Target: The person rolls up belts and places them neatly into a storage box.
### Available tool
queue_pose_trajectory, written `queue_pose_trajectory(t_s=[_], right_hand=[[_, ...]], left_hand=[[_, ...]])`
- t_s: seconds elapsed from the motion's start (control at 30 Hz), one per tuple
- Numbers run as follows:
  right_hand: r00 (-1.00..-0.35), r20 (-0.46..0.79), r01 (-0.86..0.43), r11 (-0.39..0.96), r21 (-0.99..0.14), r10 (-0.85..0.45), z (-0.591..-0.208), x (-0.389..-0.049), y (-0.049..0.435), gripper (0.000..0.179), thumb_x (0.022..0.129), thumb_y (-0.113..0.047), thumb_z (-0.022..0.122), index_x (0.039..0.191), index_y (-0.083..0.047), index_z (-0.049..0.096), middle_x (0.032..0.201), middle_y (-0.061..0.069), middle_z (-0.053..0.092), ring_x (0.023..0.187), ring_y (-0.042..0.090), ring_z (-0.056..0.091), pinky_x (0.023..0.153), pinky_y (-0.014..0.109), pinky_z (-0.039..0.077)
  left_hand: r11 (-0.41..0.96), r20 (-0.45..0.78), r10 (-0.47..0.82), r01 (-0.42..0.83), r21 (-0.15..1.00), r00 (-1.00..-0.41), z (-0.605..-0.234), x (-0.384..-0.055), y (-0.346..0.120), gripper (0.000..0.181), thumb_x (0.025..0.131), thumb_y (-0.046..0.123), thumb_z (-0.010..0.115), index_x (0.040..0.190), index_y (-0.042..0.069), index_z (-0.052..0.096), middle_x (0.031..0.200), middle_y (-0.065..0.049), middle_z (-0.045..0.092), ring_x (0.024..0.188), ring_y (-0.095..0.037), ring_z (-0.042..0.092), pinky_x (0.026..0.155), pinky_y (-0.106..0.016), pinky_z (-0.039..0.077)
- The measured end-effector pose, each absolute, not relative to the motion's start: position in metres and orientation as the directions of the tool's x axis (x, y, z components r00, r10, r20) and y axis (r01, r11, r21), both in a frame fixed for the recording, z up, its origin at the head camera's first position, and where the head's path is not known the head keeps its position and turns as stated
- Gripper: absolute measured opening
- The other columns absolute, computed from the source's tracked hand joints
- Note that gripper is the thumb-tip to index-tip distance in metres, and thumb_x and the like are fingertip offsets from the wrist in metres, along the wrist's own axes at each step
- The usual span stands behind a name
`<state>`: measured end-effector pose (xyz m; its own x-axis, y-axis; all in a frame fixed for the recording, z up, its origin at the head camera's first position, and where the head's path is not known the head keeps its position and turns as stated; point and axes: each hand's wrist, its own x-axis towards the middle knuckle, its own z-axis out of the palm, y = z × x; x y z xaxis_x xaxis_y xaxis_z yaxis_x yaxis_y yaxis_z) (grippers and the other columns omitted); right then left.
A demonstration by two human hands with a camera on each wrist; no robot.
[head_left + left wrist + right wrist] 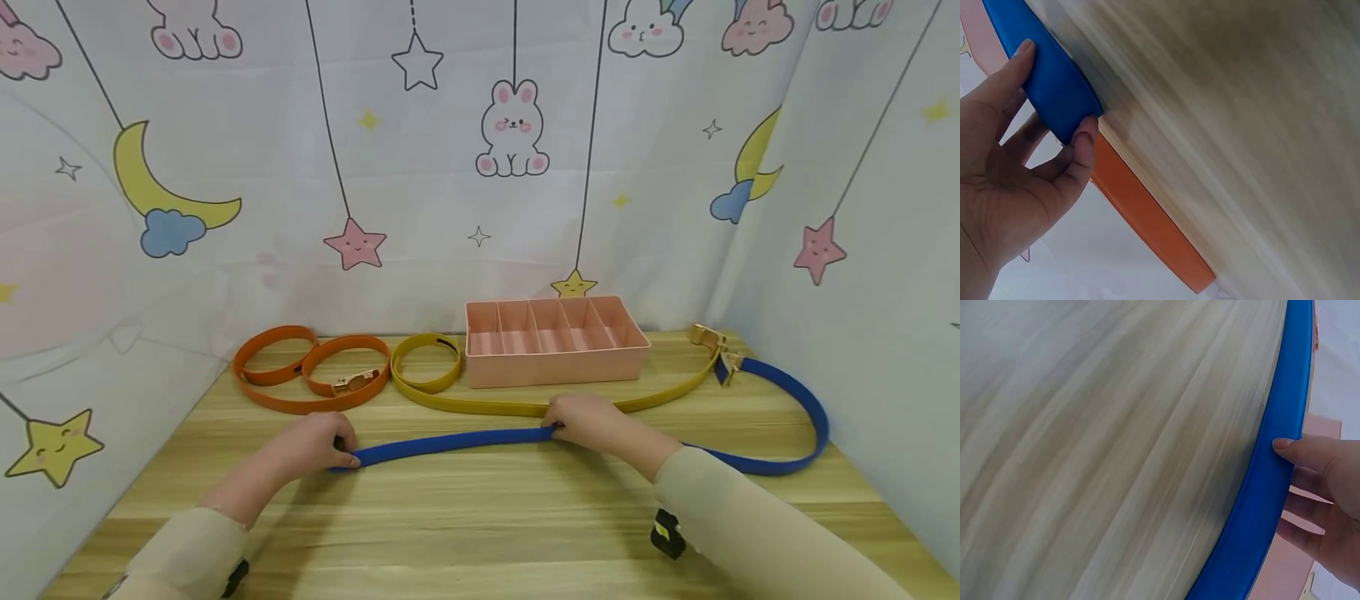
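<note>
A blue belt [453,442] is stretched on edge between the two hands, close over the wooden table. Its free end is pinched by my left hand [318,443], thumb on the near face and fingers behind. Farther along the strap, my right hand [588,425] grips it with the thumb in front and fingers behind, as the right wrist view shows on the blue strap [1272,462]. Beyond my right forearm the strap loops around to its gold buckle [729,365]. In the left wrist view, the blue belt's end [1060,94] lies between thumb and fingertips.
Behind the hands, a yellow belt [480,407] runs across the table, coiled at its left. An orange belt [288,406] stands coiled at the left. A pink divided box [555,369] sits at the back, before a printed curtain [435,167].
</note>
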<state>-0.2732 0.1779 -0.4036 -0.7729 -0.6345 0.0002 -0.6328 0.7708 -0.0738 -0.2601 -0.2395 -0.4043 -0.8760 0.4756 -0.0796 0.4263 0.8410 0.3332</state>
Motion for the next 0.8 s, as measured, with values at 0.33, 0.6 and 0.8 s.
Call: queue_pose_trajectory(t_s=[0.33, 0.6, 0.8], right_hand=[[-0.783, 0.025, -0.621, 0.783, -0.006, -0.621, -0.41, -0.278, 0.123, 0.013, 0.083, -0.016, 0.078, 0.096, -0.018, 0.079, 0.094, -0.006, 0.068, 0.088, 0.013, 0.065, 0.073, 0.031, 0.053], [-0.732, 0.077, -0.675, 0.736, 0.047, -0.677, -0.413, -0.28, 0.085, 0.014, 0.085, -0.02, 0.076, 0.1, -0.02, 0.079, 0.097, -0.007, 0.068, 0.09, 0.01, 0.064, 0.076, 0.028, 0.053], [-0.724, 0.105, -0.681, 0.73, 0.045, -0.682, -0.415, -0.28, 0.059, 0.012, 0.086, -0.022, 0.076, 0.097, -0.023, 0.079, 0.092, -0.01, 0.067, 0.086, 0.008, 0.063, 0.073, 0.025, 0.051]], left_hand=[[0.854, -0.108, 0.475, 0.428, 0.296, -0.873, -0.404, -0.26, -0.228, 0.014, 0.079, 0.018, 0.082, 0.092, 0.015, 0.076, 0.096, 0.004, 0.067, 0.089, -0.018, 0.063, 0.078, -0.04, 0.052], [0.844, -0.113, 0.496, 0.447, 0.298, -0.861, -0.407, -0.265, -0.221, 0.027, 0.082, 0.016, 0.079, 0.108, 0.01, 0.075, 0.117, -0.006, 0.068, 0.109, -0.03, 0.061, 0.088, -0.045, 0.05], [0.846, -0.128, 0.493, 0.439, 0.304, -0.861, -0.405, -0.265, -0.215, 0.029, 0.082, 0.016, 0.079, 0.11, 0.01, 0.074, 0.116, -0.006, 0.068, 0.106, -0.028, 0.062, 0.088, -0.044, 0.05]])
